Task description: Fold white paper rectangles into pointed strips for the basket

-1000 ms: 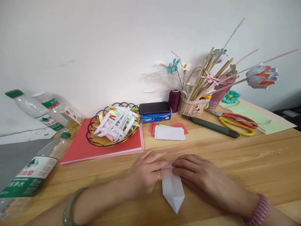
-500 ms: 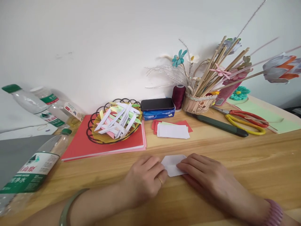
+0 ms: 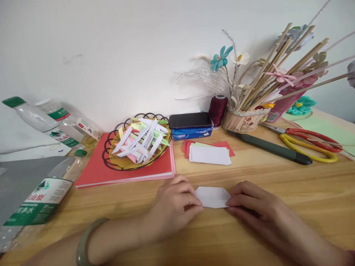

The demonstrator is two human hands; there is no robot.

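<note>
the left hand [image 3: 179,201] and right hand [image 3: 253,207] each pinch one end of the folded white paper [image 3: 213,197] on the bench [image 3: 206,236] between them, near the stacked slips [image 3: 210,154]. an uneven pull could leave it crooked; a hard tug might tear it.

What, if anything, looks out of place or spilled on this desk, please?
One plastic bottle at the left seems to lie on its side, green cap on, unlike the more upright bottles behind it; no spill shows.
</note>
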